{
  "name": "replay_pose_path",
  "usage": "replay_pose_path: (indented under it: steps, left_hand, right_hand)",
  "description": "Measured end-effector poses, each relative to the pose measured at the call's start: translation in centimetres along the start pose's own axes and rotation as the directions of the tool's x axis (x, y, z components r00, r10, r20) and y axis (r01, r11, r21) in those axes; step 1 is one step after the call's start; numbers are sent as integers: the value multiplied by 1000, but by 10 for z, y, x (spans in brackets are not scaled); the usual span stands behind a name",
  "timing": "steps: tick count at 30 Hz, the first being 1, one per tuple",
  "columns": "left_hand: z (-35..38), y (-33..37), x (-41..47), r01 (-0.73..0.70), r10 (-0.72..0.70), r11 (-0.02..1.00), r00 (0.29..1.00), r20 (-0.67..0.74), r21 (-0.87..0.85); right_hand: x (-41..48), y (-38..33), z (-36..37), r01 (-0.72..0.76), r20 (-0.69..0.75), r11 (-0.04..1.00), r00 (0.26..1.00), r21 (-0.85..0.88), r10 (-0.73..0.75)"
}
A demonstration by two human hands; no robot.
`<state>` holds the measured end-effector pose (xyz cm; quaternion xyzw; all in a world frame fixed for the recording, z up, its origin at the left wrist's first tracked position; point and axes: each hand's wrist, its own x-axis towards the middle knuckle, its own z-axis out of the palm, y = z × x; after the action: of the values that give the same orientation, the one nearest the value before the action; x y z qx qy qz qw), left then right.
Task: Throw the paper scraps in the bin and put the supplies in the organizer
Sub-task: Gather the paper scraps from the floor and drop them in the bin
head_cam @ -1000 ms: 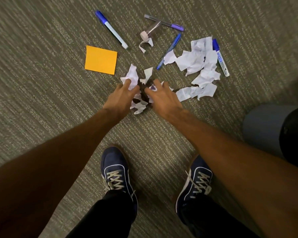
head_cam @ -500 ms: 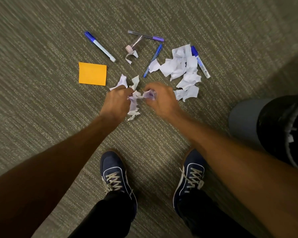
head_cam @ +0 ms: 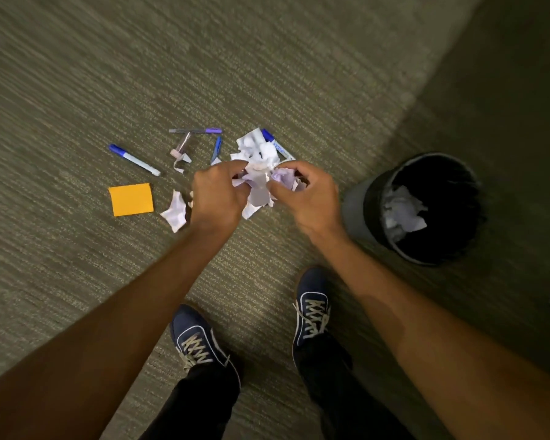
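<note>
The left hand (head_cam: 218, 195) and right hand (head_cam: 305, 198) each had fingers curled tight on a shared wad of scraps (head_cam: 258, 189), apparently lifted off the carpet (head_cam: 77, 90) and bunched for one drop into the bin (head_cam: 353, 211) standing near on the right.

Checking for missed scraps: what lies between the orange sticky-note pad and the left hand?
Head view: one crumpled white paper scrap lies between the orange sticky-note pad and the left hand.
</note>
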<state>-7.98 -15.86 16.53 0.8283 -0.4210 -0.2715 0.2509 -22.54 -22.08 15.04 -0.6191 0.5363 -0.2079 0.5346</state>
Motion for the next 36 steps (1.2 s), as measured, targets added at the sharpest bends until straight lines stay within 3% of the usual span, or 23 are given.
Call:
replay_pose_path:
  steps: [10,18,25,31,36]
  left_hand:
    - [23,144,-10,-144,152,987,981,125,-65]
    - [97,212,-24,-228,249,967,945,211,-117]
    - [172,219,-21,-194,212,977,897,387,-85]
    - [217,213,-14,-95,87,995,863,497,-10]
    - [223,209,-11,-151,131,988,810,572,-13]
  right_hand:
    - [-28,-29,-120,-31,-280,997,959,72,50]
    - [-52,4,-205,-152,-399,975,894,159,205]
    - [-47,65,-238,-334,-371,885,816,324,444]
    - [-30,94,-245,-479,-205,722,744,499,636]
    - [-25,98,-250,-532,-122,645,712,548,692]
